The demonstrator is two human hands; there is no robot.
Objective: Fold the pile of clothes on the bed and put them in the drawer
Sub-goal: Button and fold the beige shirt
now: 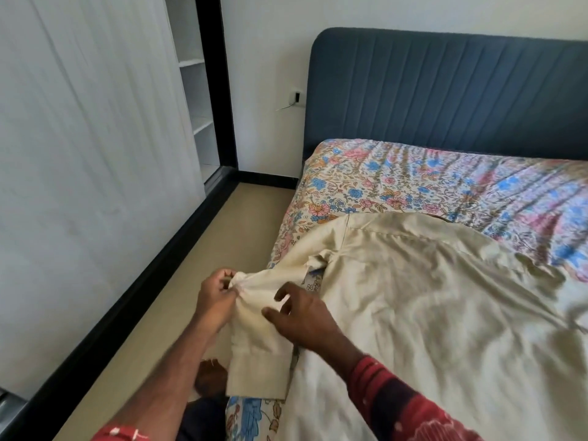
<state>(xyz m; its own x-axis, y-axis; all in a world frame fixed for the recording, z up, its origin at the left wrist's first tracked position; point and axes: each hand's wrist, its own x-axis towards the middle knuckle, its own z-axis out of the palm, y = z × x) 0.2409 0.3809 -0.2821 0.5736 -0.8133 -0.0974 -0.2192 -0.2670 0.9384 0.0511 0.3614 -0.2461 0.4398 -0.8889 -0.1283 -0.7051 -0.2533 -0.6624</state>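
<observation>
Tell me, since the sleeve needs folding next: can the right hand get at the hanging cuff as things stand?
Probably yes. The right hand hovers open over the sleeve pinched by the left hand; the cuff hangs just below, with nothing covering it.

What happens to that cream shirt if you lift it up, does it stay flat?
Probably not: the cream shirt looks floppy, since its sleeve droops off the bed below the left hand. Its wrinkles suggest thin, light cloth.

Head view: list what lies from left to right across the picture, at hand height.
Wardrobe door → floor → left hand → sleeve → right hand → cream shirt.
</observation>
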